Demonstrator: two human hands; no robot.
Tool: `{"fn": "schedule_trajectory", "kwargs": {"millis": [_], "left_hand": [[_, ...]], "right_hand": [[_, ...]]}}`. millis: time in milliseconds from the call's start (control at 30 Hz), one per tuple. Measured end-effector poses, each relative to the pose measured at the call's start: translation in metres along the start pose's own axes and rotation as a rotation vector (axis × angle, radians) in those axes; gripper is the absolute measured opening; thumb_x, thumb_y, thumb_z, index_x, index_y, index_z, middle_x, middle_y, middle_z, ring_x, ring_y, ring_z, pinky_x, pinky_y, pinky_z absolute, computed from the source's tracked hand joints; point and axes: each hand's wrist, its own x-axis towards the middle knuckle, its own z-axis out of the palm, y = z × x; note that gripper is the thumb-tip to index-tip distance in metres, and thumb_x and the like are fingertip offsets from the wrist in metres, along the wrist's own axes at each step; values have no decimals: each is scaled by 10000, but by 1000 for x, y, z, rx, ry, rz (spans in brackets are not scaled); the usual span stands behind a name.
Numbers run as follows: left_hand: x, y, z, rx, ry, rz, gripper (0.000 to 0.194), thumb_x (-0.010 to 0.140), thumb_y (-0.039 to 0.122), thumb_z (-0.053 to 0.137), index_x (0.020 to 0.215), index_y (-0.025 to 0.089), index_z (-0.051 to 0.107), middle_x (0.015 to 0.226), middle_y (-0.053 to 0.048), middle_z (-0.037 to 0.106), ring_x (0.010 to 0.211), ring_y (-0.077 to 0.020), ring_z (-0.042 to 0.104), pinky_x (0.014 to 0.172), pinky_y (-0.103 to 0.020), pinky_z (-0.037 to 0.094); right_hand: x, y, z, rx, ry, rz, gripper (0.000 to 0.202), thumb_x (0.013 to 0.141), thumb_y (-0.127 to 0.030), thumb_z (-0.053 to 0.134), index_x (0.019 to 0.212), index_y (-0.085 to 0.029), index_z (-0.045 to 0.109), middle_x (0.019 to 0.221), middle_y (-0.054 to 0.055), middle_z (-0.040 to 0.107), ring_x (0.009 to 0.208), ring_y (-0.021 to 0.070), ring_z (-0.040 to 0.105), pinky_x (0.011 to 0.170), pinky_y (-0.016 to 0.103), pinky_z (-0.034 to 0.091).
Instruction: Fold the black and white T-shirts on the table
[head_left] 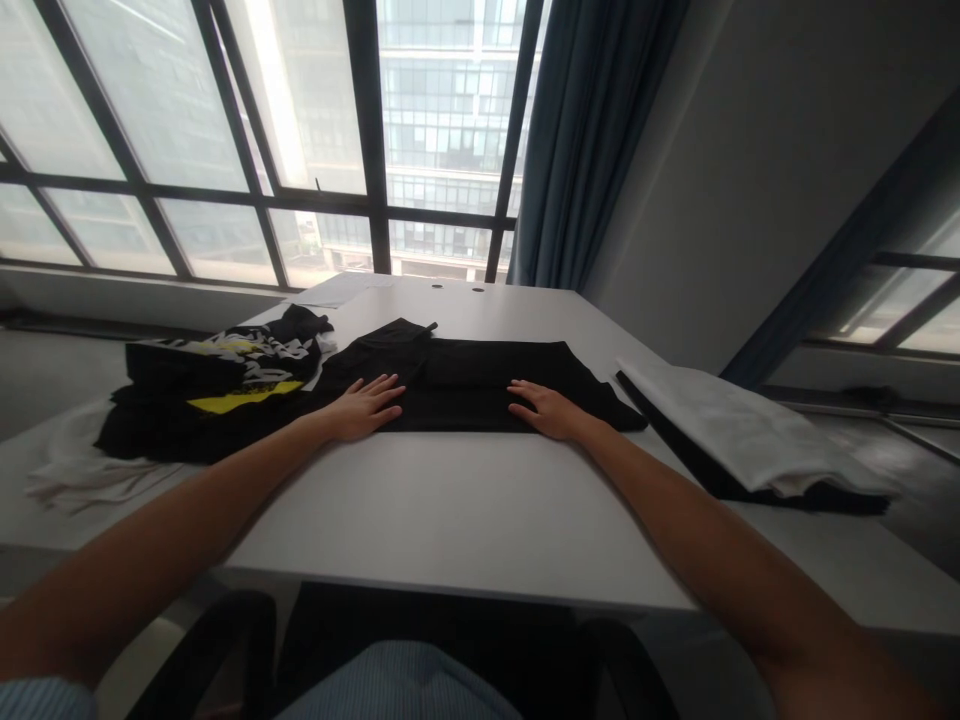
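A black garment [465, 385] lies spread across the table in front of me, partly folded, with its near edge straight; its exact kind I cannot tell. On its left part rests my left hand [362, 408], palm down with fingers apart. Toward the right part my right hand [551, 410] also lies flat, fingers stretched out and touching the cloth. Neither hand grips anything.
The white table [450, 510] reaches to the windows. A heap of clothes [225, 375], black with yellow and white print, sits at left above white cloth [97, 465]. Folded white clothing [750, 425] lies over black cloth at right. A blue curtain [585, 140] hangs behind.
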Motion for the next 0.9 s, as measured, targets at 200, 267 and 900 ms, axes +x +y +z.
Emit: {"fn": "schedule_trajectory", "kwargs": {"millis": [200, 267, 900], "left_hand": [[2, -38, -4, 0, 13, -148, 761, 985, 618, 233, 1622, 205, 288, 1704, -88, 120, 1575, -295, 92, 1232, -559, 82], [1, -45, -5, 1, 30, -173, 766, 982, 626, 229, 1619, 208, 301, 1702, -91, 138, 1571, -304, 118, 1233, -548, 93], [-21, -32, -48, -100, -1, -41, 828, 684, 776, 636, 1308, 236, 704, 1384, -107, 652, 1256, -346, 590, 1067, -388, 430]], "right_hand": [[-18, 80, -11, -56, 56, 245, 598, 992, -569, 439, 1457, -214, 560, 1566, 99, 478, 1467, 284, 410, 1234, 457, 297], [-23, 96, -14, -76, 69, 303, 580, 1001, -559, 423, 1448, -218, 566, 1566, 90, 481, 1463, 275, 418, 1230, 444, 302], [-30, 75, -76, -241, -204, 549, 752, 933, -773, 321, 1071, -178, 761, 1131, 167, 743, 1048, 334, 692, 922, 439, 523]]}}
